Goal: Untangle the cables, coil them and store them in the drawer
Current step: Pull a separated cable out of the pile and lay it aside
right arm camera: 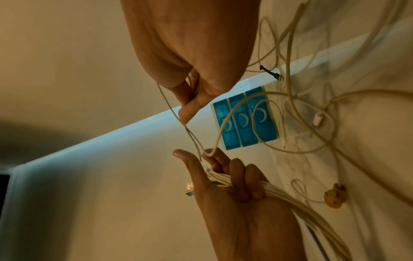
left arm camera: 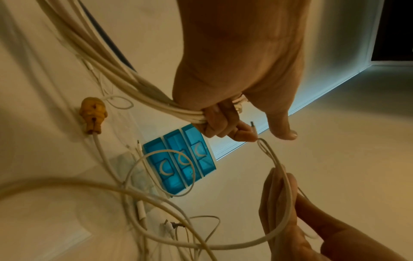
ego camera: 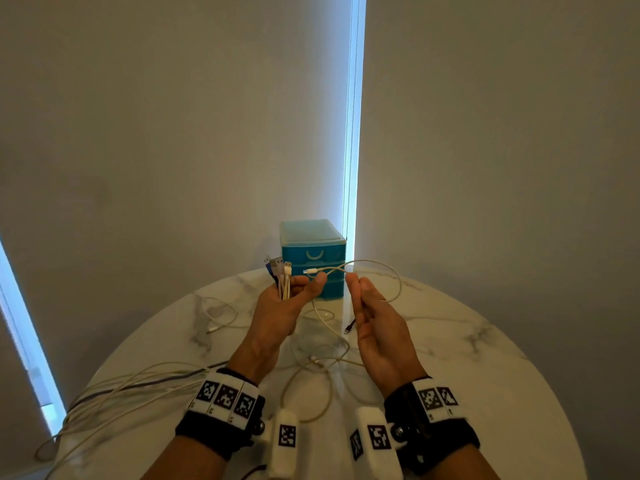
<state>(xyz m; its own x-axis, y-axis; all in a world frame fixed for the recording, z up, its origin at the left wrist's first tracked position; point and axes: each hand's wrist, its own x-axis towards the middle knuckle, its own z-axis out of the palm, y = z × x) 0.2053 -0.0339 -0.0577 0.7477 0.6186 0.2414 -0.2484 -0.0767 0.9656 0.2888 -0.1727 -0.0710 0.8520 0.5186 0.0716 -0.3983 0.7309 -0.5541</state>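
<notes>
Your left hand [ego camera: 284,306] is clenched around a bundle of cables [left arm camera: 125,83], with the lower fingers [right arm camera: 243,178] curled over the white strands. The plug ends [ego camera: 278,266] stick up above the fist, white ones beside a blue one. The rest of the bundle trails off toward the near left edge of the desk [ego camera: 485,358] and hangs past it.

One thin white cable [ego camera: 374,263] runs between your two hands. Your left thumb and forefinger pinch it just behind its small white plug [ego camera: 310,271]. Your right hand [ego camera: 377,327] pinches the same cable at the fingertips [right arm camera: 186,113], a short way along from the left hand. Beyond your right hand the cable arcs up and round to the right, then drops to the desk.

Both hands are raised above the middle of the desk, just in front of the blue drawer unit [ego camera: 313,258]. The unit stands at the far edge of the round marble desk, and its three drawers [left arm camera: 181,160], each with a pale curved handle, all look pushed in.

More loose white cables [ego camera: 311,375] lie in loops on the desk under and between your wrists, and another loop [ego camera: 218,313] lies toward the left edge. A short dark plug [ego camera: 349,327] rests near the middle, by your right hand. A yellow, figure-shaped cable end [left arm camera: 92,114] lies on the desk to the left.
</notes>
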